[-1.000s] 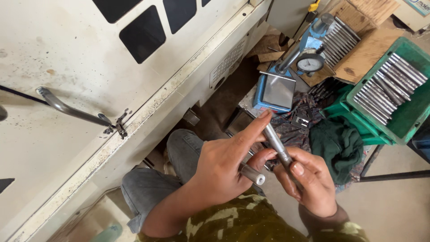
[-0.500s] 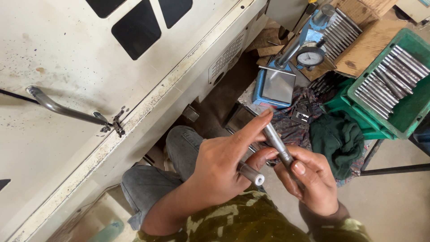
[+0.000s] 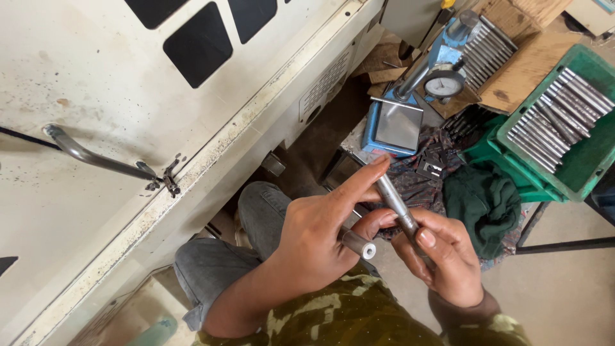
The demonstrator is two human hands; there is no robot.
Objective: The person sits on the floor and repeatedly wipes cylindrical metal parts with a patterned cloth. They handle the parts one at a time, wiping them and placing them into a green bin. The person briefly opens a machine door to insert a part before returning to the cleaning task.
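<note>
Two shiny steel rods: long one (image 3: 396, 204) pinched between left hand (image 3: 314, 240) and right hand (image 3: 442, 259), lower end hidden; short one (image 3: 356, 243) curled in left grip.

A cream machine panel (image 3: 96, 96) with black windows and a metal handle (image 3: 96, 157) fills the left. Right of it stand a blue dial-gauge stand (image 3: 397, 125), a green crate (image 3: 576, 163) of rods, a green cloth (image 3: 483, 202) and bare concrete floor (image 3: 564, 295).

Rods (image 3: 556, 114) in crate (image 3: 592, 168), apparently right of gauge (image 3: 444, 84).
</note>
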